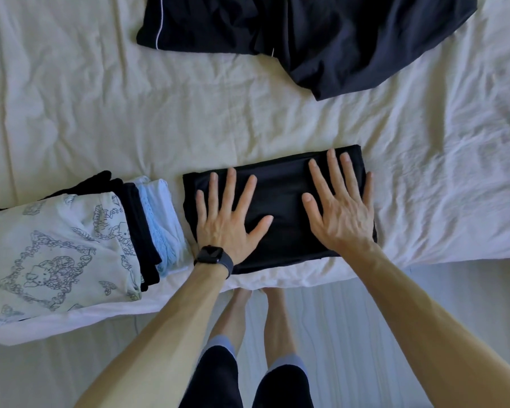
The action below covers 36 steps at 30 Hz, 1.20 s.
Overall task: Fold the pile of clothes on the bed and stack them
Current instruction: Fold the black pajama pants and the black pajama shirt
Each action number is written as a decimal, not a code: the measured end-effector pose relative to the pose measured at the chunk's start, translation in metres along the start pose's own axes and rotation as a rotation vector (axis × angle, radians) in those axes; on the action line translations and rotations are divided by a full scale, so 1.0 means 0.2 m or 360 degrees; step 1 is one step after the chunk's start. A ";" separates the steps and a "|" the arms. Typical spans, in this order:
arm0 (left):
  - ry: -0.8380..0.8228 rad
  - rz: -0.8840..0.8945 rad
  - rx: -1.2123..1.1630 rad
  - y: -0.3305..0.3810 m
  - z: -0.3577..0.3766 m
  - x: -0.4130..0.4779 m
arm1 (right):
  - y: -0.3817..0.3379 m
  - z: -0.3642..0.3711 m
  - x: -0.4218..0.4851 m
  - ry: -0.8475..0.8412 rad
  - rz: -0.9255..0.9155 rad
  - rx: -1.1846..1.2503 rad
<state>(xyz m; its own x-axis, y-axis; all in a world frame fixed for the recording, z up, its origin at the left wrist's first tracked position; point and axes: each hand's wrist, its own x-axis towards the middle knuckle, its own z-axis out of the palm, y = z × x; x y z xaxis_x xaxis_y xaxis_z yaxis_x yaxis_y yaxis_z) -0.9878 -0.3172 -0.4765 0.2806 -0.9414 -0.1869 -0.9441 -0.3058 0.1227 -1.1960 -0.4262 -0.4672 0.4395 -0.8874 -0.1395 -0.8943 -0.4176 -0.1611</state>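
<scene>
A folded black garment [280, 187] lies as a neat rectangle near the bed's front edge. My left hand [230, 219], with a dark watch on its wrist, presses flat on the garment's left half, fingers spread. Flat on the right half lies my right hand [340, 204], fingers straight. To the left stands a stack of folded clothes [71, 248]: a white printed piece on top, black pieces and a light blue one beside it. Loose dark navy clothes [321, 33] with white piping lie unfolded at the far side of the bed.
The bed [130, 113] is covered by a wrinkled white sheet. Its front edge runs across the lower part of the view, with my bare legs and feet [259, 313] on a pale floor below.
</scene>
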 end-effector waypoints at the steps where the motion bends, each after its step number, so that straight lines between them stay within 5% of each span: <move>1: -0.0004 -0.0023 0.0019 -0.04 0.02 0.00 | 0.00 0.02 0.00 0.0006 -0.0010 0.0000; 6: 0.0013 -0.0068 -0.0001 -0.07 0.08 0.00 | 0.01 0.02 -0.01 0.0024 0.0261 0.0052; 15: -0.0373 -0.0211 0.0035 -0.16 -0.29 -0.05 | 0.10 -0.41 -0.24 -0.0352 0.0516 0.0263; 22: -0.0536 0.0084 -0.0109 -0.13 -0.98 -0.28 | -0.17 -1.06 -0.68 0.0034 0.0402 0.0235; 30: -0.0089 0.0381 -0.0186 -0.32 -1.60 -0.69 | -0.79 -1.60 -1.23 0.0536 0.0232 0.0303; 36: 0.0231 0.0436 -0.0120 -0.72 -1.92 -1.15 | -1.32 -1.72 -1.61 0.0636 0.0136 0.0313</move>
<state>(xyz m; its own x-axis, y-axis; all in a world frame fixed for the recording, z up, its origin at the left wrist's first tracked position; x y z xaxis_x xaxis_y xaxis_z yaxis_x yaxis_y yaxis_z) -0.8498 -0.1114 -0.0766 0.0443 -0.9990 0.0034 -0.9741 -0.0425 0.2223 -1.1313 -0.0986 -0.0431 0.2634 -0.9389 0.2215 -0.8758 -0.3290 -0.3532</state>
